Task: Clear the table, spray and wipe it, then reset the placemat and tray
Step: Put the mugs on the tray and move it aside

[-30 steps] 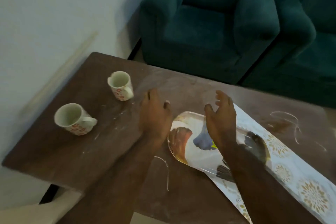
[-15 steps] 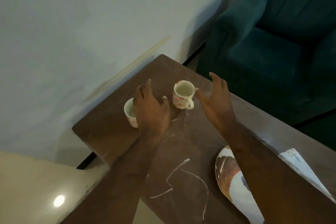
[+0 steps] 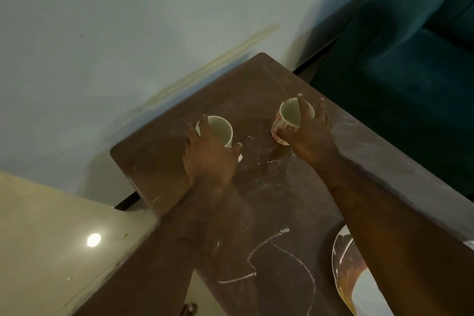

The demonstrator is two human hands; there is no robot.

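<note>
The left hand [image 3: 209, 159] wraps the left cup [image 3: 220, 131] near the table's [image 3: 159, 167] left end; the right hand [image 3: 307, 131] clasps the right cup [image 3: 284, 120] near the far edge; bare, chalk-streaked wood lies between them; the tray [image 3: 343, 259] sits at the lower right, part hidden by the forearm.

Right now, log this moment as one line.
phase: clearing | left hand: on left cup | right hand: on right cup | tray: on table

I see a brown table [image 3: 269, 195] with white smears, bearing two cups [image 3: 220, 131] [image 3: 288, 120] and a tray [image 3: 354, 287] at its near edge.
</note>
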